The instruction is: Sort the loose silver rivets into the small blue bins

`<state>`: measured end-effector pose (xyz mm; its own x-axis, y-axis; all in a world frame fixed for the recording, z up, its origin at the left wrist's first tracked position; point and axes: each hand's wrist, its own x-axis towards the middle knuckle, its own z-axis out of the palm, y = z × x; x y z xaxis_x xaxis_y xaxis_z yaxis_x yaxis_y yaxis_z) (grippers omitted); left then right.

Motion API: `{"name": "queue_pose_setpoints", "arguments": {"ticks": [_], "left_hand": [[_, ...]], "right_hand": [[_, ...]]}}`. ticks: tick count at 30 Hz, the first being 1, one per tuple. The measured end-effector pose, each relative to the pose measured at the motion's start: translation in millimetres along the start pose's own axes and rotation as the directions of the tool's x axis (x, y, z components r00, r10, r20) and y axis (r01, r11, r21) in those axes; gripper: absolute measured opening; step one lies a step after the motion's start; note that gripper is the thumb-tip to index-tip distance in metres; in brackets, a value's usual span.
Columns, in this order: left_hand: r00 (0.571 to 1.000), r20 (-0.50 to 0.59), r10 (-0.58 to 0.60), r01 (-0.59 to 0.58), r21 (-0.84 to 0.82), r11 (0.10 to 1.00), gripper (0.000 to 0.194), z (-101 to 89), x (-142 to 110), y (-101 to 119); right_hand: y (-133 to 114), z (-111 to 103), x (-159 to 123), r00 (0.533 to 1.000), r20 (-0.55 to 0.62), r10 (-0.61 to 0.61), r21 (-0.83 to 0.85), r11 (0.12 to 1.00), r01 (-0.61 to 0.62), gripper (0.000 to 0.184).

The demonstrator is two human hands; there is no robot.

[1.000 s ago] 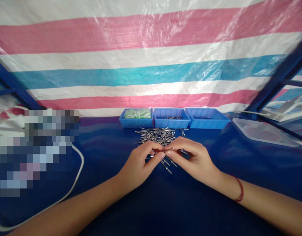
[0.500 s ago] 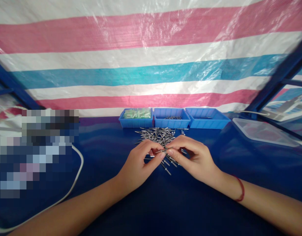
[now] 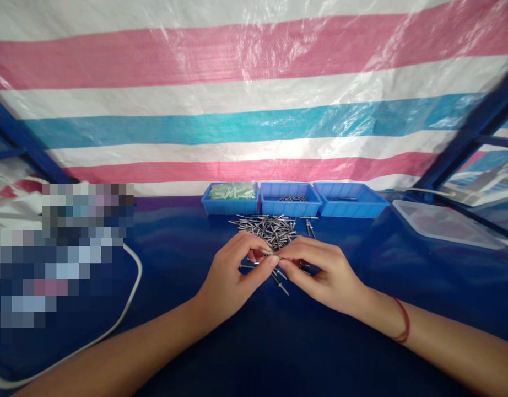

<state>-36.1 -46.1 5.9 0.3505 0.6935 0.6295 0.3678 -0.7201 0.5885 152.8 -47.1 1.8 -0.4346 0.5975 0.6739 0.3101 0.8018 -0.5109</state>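
Note:
My left hand point(image 3: 228, 277) pinches a small metal blind rivet point(image 3: 266, 252) between thumb and forefinger. Fingertips of my right hand point(image 3: 333, 271) close on the other end of the same rivet, so most of it is covered. Just beyond and below both hands lies a loose pile of blind rivets point(image 3: 270, 225) on the blue table, their thin pins pointing in many directions. A single rivet point(image 3: 282, 289) sticks out on the near side of the pile. A red cord is round my right wrist.
Behind the pile stand three blue bins: the left bin point(image 3: 229, 208) with green-and-white pieces, the middle bin point(image 3: 289, 209) with several rivets, the right bin point(image 3: 353, 208) with a thin pin or two. A clear plastic lid point(image 3: 444, 225) lies right; a white cable point(image 3: 132, 298) curves left.
My right hand has dipped slightly, and its fingertips now cover more of the rivet. A rivet standing apart at the pile's right side shows more fully. My left hand stays nearly in place.

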Motion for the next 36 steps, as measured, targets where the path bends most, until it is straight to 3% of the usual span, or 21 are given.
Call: {"name": "queue_pose_setpoints", "arguments": {"ticks": [6, 10, 12, 15, 20, 22, 24, 26, 28, 32, 36], "left_hand": [[0.999, 0.030, -0.045, 0.045, 0.007, 0.999, 0.007, 0.2, -1, -2], [0.984, 0.133, -0.117, 0.113, 0.035, 0.993, 0.010, 1.8, -1, -5], [0.974, 0.200, -0.108, 0.092, 0.089, 0.992, 0.012, 1.5, -1, -5], [0.951, 0.307, -0.014, -0.050, 0.201, 0.978, 0.004, -1.6, 1, -5], [0.894, 0.446, 0.038, -0.203, 0.328, 0.923, 0.013, -8.4, 3, -6], [0.873, 0.487, 0.032, -0.226, 0.346, 0.910, 0.014, -9.7, 4, -7], [0.856, 0.516, 0.026, -0.241, 0.355, 0.903, 0.016, -10.0, 4, -9], [0.844, 0.535, 0.026, -0.254, 0.357, 0.899, 0.018, -9.8, 4, -10], [0.837, 0.547, 0.030, -0.267, 0.359, 0.894, 0.020, -9.4, 4, -10], [0.832, 0.554, 0.035, -0.285, 0.373, 0.883, 0.020, -8.5, 3, -9], [0.835, 0.547, 0.054, -0.303, 0.376, 0.876, 0.018, -7.4, 2, -10]], "right_hand": [[-2, 3, 0, 0.999, 0.038, 0.016, 0.013, 1.000, -0.017, 0.009], [0, 1, 2, 0.979, 0.008, 0.205, 0.091, 0.974, -0.205, 0.017], [7, -2, 4, 0.933, -0.070, 0.353, 0.191, 0.923, -0.335, 0.021], [24, -12, 10, 0.788, -0.236, 0.569, 0.410, 0.793, -0.450, 0.024], [53, -37, 21, 0.441, -0.397, 0.805, 0.685, 0.580, -0.441, 0.016], [59, -46, 23, 0.348, -0.412, 0.842, 0.729, 0.534, -0.429, 0.016], [62, -51, 23, 0.300, -0.408, 0.862, 0.752, 0.504, -0.424, 0.018], [62, -52, 23, 0.290, -0.395, 0.871, 0.765, 0.487, -0.420, 0.020], [59, -49, 23, 0.328, -0.372, 0.868, 0.760, 0.488, -0.430, 0.020], [50, -35, 19, 0.460, -0.296, 0.837, 0.712, 0.514, -0.478, 0.021], [42, -22, 14, 0.615, -0.229, 0.754, 0.581, 0.613, -0.536, 0.026]]}}
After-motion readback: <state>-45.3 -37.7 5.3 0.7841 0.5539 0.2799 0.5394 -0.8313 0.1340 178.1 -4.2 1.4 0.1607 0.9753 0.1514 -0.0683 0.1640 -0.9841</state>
